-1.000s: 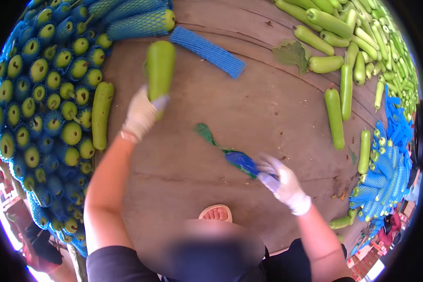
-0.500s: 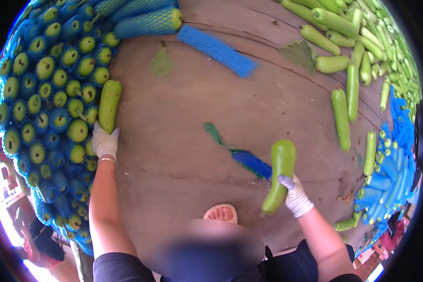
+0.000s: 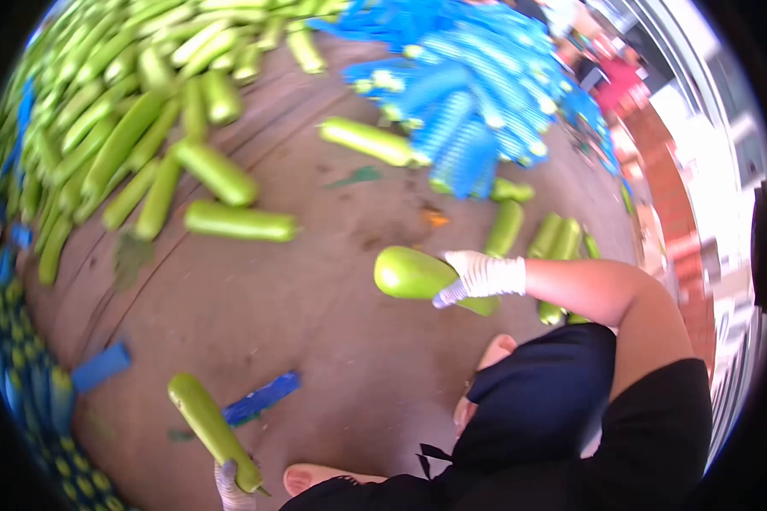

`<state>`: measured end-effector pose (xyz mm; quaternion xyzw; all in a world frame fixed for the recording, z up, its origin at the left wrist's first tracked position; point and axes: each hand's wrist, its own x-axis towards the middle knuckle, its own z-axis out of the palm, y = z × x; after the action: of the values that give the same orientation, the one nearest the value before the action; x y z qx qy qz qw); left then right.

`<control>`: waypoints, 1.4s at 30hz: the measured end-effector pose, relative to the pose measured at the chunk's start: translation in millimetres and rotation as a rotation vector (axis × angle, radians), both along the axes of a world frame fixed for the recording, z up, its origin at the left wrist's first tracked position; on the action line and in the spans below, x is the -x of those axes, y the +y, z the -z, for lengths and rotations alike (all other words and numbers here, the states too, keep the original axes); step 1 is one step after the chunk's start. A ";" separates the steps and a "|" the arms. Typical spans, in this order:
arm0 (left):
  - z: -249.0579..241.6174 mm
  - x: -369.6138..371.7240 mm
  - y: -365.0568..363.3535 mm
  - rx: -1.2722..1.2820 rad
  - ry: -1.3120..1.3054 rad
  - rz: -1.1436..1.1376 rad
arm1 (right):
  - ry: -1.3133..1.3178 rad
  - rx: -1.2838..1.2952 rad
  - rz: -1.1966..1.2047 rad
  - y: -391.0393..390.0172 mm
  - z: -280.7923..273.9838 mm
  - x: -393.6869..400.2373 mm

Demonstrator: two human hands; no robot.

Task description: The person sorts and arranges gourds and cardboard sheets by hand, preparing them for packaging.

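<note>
My right hand (image 3: 484,277), in a white knitted glove, is closed round the narrower part of a pale green bottle gourd (image 3: 407,272). That gourd is tilted, its thick rounded end pointing left, above the brown floor sheet. At the lower left my gloved left hand (image 3: 233,489) grips another bottle gourd (image 3: 206,419) near its stem end; part of this hand is cut off by the frame edge. Behind the left gourd lies a dark blue strip (image 3: 266,398). Several loose gourds (image 3: 562,238) lie just beyond my right wrist, partly hidden by the arm.
A big heap of bare gourds (image 3: 128,136) fills the upper left. Gourds in blue foam nets (image 3: 477,94) are piled at the top centre. More netted gourds (image 3: 38,392) are stacked at the left edge, near a flat blue net sleeve (image 3: 102,366). People stand at the upper right.
The view has swung to the right. My left hand, with its gourd, has come away from the netted stack. My right hand has carried its gourd towards the loose gourds at the right.
</note>
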<state>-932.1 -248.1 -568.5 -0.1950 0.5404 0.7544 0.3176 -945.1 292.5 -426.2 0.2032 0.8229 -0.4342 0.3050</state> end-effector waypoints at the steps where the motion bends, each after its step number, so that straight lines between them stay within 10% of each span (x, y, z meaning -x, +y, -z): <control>1: -5.0 9.4 23.0 -0.056 -0.009 0.139 | 0.000 -0.026 0.083 26.7 3.4 -19.9; 12: -116.6 64.5 422.1 0.478 -0.012 1.631 | 0.642 0.081 1.486 212.4 65.1 -182.1; 20: -76.6 -100.5 726.7 0.246 0.737 1.444 | 0.847 -0.372 1.804 332.7 75.0 -283.3; 23: -69.4 -128.8 779.8 0.283 0.874 1.372 | 0.561 -0.934 1.517 346.0 106.2 -312.7; 25: -59.9 -130.1 789.8 0.368 1.578 1.369 | 0.671 -1.041 1.351 349.8 99.8 -312.7; 28: -55.0 -108.6 767.9 0.329 1.677 1.444 | 0.633 -0.969 0.885 338.5 85.7 -281.1; 33: -53.1 20.9 683.5 0.588 1.204 2.060 | 0.066 -0.763 0.183 307.6 107.4 -232.1; 37: -71.6 153.4 581.5 1.469 1.165 2.031 | 0.298 -0.848 0.251 297.4 118.0 -239.7; 40: -90.2 241.7 490.1 1.530 1.512 1.981 | 0.588 -0.839 0.190 279.4 88.7 -231.4; 42: -100.8 280.1 455.8 1.705 1.143 1.825 | 0.530 -0.794 0.029 255.6 54.9 -205.3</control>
<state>-1212.2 207.7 -467.8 0.4283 0.8218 -0.3085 0.2146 -739.7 548.1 -481.2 0.1979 0.9716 -0.1275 -0.0227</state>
